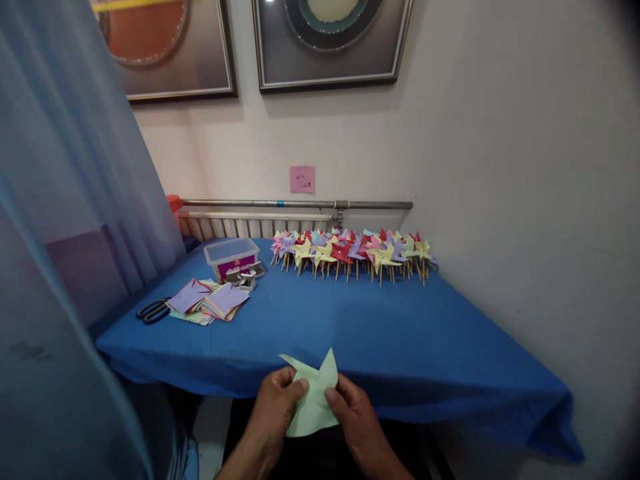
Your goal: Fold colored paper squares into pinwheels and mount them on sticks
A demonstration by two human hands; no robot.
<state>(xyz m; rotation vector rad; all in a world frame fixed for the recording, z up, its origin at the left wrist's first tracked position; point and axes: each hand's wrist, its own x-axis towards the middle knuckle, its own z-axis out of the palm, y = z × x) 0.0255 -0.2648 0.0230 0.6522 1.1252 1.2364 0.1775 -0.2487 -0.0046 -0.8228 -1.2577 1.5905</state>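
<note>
Low at the near edge of the blue worktop [380, 333], both hands pinch a pale green paper piece [313, 400]; the left hand [273, 410] grips its left side, thumb on top, while the right hand [356, 417] holds the right side likewise. Farther back stand paper pinwheels [350, 253]; coloured paper squares [210, 301] and scissors [153, 310] lie left.
</note>
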